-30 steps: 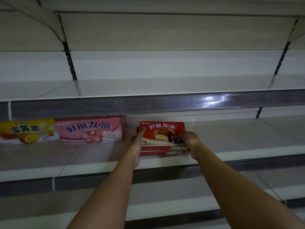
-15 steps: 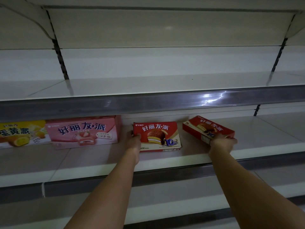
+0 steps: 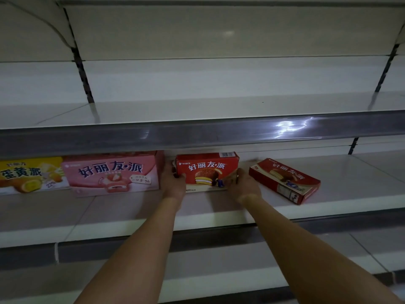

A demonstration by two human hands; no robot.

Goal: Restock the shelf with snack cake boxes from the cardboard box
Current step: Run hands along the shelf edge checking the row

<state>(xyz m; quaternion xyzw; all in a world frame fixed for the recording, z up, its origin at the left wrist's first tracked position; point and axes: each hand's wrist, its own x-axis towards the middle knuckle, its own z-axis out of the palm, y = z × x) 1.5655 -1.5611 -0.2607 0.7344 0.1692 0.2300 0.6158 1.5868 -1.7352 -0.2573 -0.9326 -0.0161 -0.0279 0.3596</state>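
Note:
A red snack cake box (image 3: pixel 207 170) stands upright on the middle shelf (image 3: pixel 131 207), to the right of a pink box (image 3: pixel 114 173). My left hand (image 3: pixel 174 182) grips its left end and my right hand (image 3: pixel 242 184) grips its lower right corner. A second red box (image 3: pixel 285 179) lies flat and skewed on the shelf, just right of my right hand and apart from it. The cardboard box is out of view.
A yellow snack box (image 3: pixel 30 174) stands at the far left beside the pink one. The upper shelf (image 3: pixel 197 110) with its grey price rail (image 3: pixel 197 133) overhangs the boxes. Bare shelf (image 3: pixel 361 172) stretches to the right; lower shelves (image 3: pixel 219 260) run below my arms.
My right hand has set the second red box down flat at the right and let go of it. It has come back to the upright red box, which now stands closer to the pink box.

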